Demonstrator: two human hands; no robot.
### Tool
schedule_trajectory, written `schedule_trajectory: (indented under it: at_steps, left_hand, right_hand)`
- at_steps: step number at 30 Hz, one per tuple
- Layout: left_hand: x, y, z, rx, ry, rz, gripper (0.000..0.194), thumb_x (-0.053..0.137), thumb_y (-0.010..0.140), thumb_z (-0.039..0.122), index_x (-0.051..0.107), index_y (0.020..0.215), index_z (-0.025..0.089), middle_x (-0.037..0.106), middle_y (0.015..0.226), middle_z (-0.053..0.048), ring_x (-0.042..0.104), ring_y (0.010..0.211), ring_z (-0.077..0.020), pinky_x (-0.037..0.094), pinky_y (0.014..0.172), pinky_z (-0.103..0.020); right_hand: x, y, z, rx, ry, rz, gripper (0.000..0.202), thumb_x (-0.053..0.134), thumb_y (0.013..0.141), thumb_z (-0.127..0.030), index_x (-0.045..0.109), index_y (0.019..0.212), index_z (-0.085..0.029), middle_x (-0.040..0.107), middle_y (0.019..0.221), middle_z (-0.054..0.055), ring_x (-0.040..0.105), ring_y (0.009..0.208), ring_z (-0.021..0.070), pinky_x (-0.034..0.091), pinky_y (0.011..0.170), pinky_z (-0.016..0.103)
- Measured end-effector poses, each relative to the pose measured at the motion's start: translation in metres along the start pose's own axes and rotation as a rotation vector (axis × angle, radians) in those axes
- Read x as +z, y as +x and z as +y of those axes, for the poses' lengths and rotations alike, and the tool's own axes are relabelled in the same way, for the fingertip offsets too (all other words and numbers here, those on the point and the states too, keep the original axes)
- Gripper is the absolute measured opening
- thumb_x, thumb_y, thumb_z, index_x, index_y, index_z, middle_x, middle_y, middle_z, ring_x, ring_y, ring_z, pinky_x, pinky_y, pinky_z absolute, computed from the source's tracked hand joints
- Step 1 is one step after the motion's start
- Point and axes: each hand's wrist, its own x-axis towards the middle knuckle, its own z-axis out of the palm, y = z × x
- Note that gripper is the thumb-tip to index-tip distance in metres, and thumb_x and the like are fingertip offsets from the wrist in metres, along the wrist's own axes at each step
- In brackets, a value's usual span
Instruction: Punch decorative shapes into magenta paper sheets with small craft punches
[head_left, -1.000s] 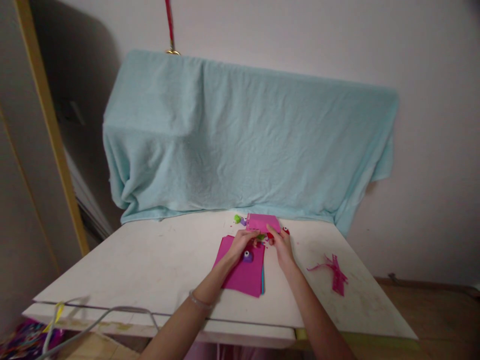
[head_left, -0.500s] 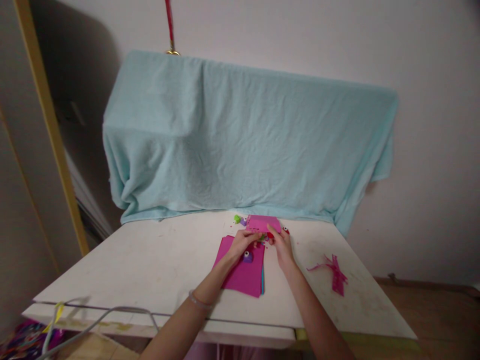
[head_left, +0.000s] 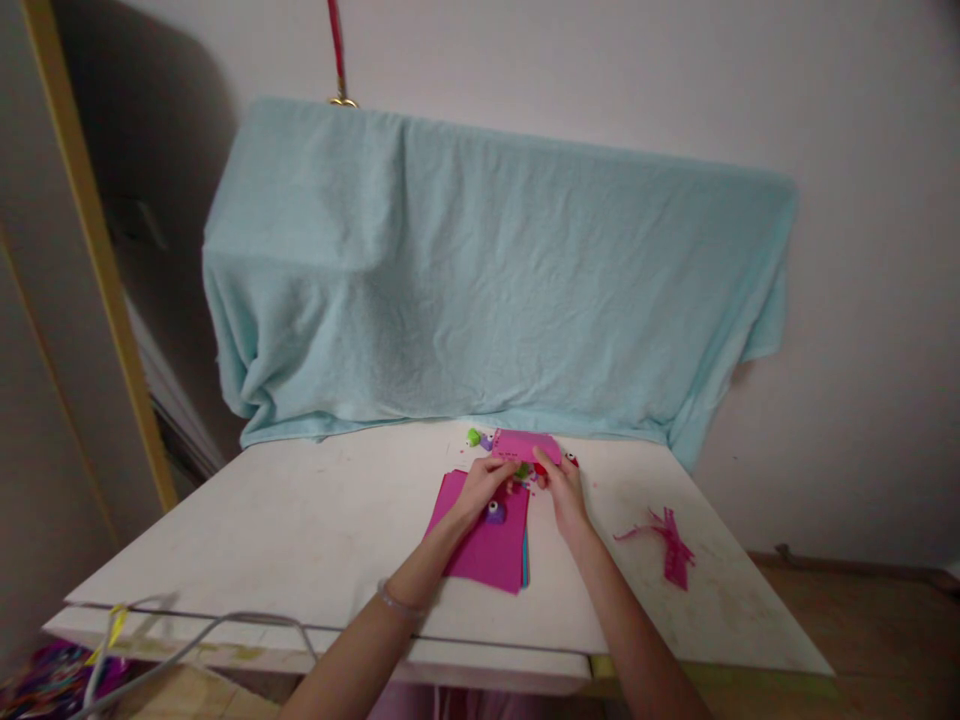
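A small pink sheet of paper, with tiny dark marks along its left and near edges, is between my two hands near the table's far side. My left hand is closed at its near left edge. My right hand pinches its near right corner, thumb on top. Just below the sheet, between my fingers, shows a small green object; whether a hand grips it cannot be made out. Under my left wrist lies a stack of magenta paper with a small purple eyed gadget on top.
Small green and purple gadgets stand left of the sheet, a red one behind my right hand. Shredded magenta paper lies at right. A light-blue towel hangs behind the white table. A grey cable crosses the front edge.
My hands and the pink sheet stay almost in place. The sheet's left edge looks very slightly shifted; the view has moved a little.
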Motion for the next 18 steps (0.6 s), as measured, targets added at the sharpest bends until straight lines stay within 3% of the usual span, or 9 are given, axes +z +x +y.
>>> schedule_trajectory:
  at_steps: [18]
  left_hand:
    - [0.0004,0.0008,-0.0005,0.057,0.081,-0.001,0.045,0.055,0.082,0.053,0.06,0.06,0.014,0.056,0.054,-0.001,0.051,0.053,-0.0123,0.037,0.056,-0.024]
  right_hand:
    - [-0.0023,0.0016,0.001,-0.042,-0.055,-0.039,0.031,0.075,0.069,-0.043,0.064,0.078,-0.016,0.056,0.064,-0.001,0.039,0.049,0.0085,0.03,0.044,0.022]
